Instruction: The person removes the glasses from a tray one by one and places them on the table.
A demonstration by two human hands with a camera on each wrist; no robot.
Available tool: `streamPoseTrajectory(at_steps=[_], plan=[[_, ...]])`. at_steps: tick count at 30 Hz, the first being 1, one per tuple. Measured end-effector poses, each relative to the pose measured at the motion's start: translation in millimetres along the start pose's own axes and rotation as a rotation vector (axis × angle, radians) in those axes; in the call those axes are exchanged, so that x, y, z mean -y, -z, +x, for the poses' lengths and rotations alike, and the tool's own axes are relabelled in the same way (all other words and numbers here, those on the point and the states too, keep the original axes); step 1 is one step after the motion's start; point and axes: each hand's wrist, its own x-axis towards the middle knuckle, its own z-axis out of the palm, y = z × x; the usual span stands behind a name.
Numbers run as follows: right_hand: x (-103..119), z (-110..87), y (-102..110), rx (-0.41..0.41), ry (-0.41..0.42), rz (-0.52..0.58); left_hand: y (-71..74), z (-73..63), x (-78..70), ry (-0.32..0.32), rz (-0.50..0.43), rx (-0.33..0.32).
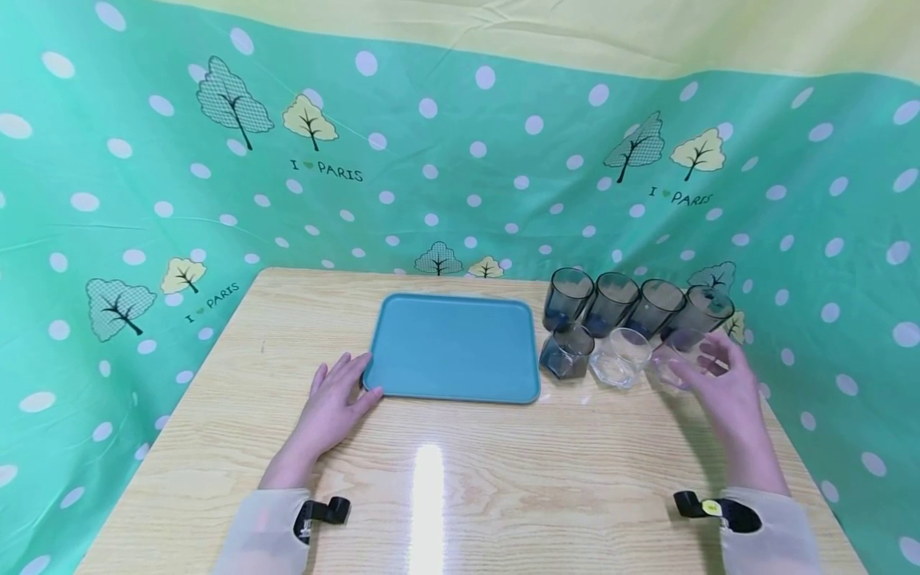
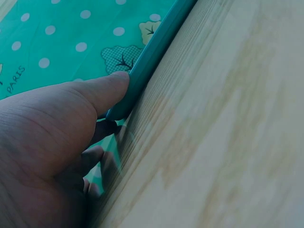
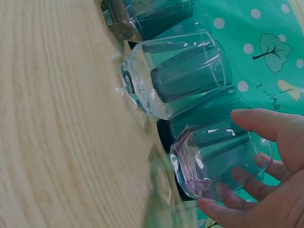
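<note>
My right hand (image 1: pixel 722 379) holds a faintly pink, clear drinking glass (image 3: pixel 204 159) at the right end of the front row. In the right wrist view the thumb lies on one side of it and the fingers curve round the other. The glass is upright. A colourless glass (image 1: pixel 620 359) and a short dark grey glass (image 1: pixel 568 353) stand to its left. My left hand (image 1: pixel 334 407) is at the near left corner of a blue rectangular tray (image 1: pixel 453 347), fingers loosely spread. The left thumb (image 2: pixel 111 90) touches the tray's edge in the left wrist view.
Several tall dark grey glasses (image 1: pixel 607 305) stand in a row behind the short ones, close together. All rest on a light wooden table (image 1: pixel 503 479). A green dotted cloth (image 1: pixel 460 176) hangs along the table's back and sides.
</note>
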Motion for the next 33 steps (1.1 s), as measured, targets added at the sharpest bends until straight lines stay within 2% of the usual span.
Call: streamPoseTrajectory(at_steps=[19,25,33], plan=[[-8,2.4,-9,0.034,-0.008,0.065,0.6,0.0,2.6,0.002,0.000,-0.006],[-10,2.8,-11,0.031,-0.027,0.052,-1.3,-0.7,2.7,-0.003,0.004,-0.010],[-12,3.6,-12,0.047,-0.013,0.077,-1.3,0.3,2.4,-0.005,0.004,-0.004]])
